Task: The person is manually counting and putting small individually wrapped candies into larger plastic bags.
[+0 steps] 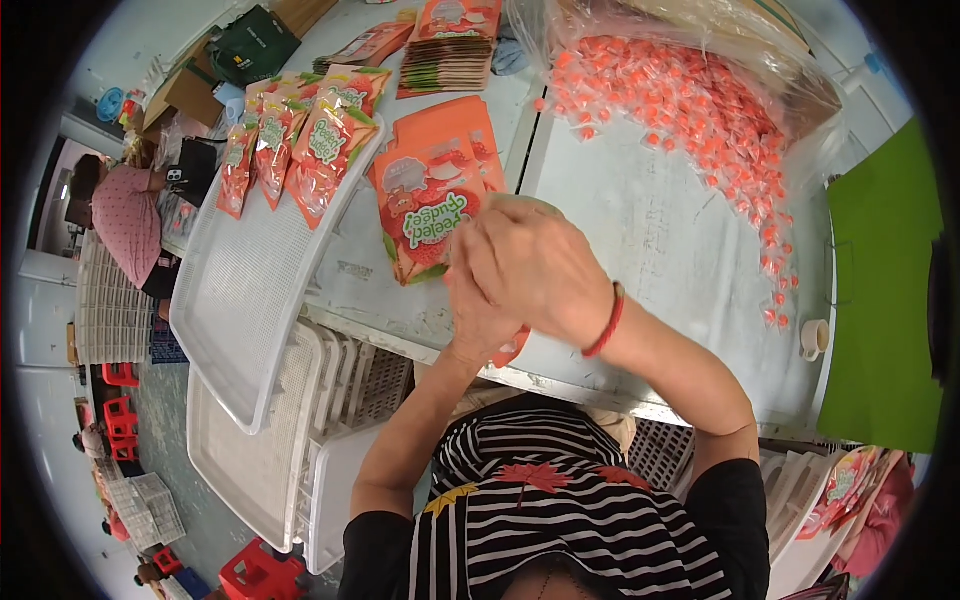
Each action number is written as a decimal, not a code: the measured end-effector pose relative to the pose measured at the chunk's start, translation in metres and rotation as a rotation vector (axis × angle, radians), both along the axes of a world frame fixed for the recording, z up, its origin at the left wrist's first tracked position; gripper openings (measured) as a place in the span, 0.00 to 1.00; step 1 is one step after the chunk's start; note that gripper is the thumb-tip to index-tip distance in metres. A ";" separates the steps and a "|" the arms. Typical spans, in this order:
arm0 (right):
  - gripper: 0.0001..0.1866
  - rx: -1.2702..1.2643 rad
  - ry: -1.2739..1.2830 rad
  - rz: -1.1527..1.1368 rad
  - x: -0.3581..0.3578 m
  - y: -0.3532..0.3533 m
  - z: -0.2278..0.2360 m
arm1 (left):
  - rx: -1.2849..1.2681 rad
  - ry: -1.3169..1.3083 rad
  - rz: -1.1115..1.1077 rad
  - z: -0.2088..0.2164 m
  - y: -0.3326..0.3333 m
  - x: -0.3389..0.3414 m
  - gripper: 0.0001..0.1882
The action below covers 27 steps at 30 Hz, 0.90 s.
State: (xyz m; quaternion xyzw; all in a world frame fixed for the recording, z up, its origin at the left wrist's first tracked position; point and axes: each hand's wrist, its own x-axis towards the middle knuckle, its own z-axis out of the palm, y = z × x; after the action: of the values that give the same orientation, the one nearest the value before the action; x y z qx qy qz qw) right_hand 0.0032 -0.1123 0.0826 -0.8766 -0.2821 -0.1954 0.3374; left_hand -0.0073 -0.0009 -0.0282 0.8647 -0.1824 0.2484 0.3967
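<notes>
- The right hand, a red band at its wrist, is folded over the left hand at the centre of the frame; the fingers of both are curled in, and I cannot tell what they grasp because they hide it.
- An orange piece, apparently part of a pouch, shows just below the hands at the near edge of the counter.
- Beside the hands, left of centre, flat printed pouches lie overlapping, orange with green lower edges.
- Above these, at the top centre, a thick pile of similar pouches stands stacked.
- At the upper right, a clear plastic bag lies open, with many small red pieces in clear wrappers spread in and before it; a thin trail of them runs down the counter's right side.
- At the upper left, a white mesh tray carries plump, glossy pouches at its far end.
- Below it, more white trays are stacked.
</notes>
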 end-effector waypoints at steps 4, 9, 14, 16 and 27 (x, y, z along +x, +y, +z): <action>0.13 0.049 -0.190 -0.065 -0.006 0.011 0.024 | -1.507 0.483 -0.429 0.025 -0.023 0.002 0.44; 0.19 -0.351 0.297 0.019 0.006 0.006 0.044 | -0.538 0.198 -0.278 0.012 -0.022 -0.006 0.40; 0.18 -0.361 0.026 0.063 0.012 0.008 0.035 | -0.563 0.207 -0.161 0.013 -0.015 -0.008 0.41; 0.17 -0.254 0.073 0.050 0.008 0.007 0.033 | -0.583 0.196 -0.167 0.013 -0.014 -0.005 0.42; 0.10 -0.270 -0.016 0.086 -0.025 -0.034 0.020 | -0.628 0.106 -0.152 0.021 -0.021 -0.006 0.58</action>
State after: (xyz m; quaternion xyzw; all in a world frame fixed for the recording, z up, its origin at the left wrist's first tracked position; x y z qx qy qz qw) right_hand -0.0214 -0.1466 0.1028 -0.8995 -0.3458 -0.1480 0.2223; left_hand -0.0137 -0.0214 -0.0068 0.6958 -0.1398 0.2168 0.6703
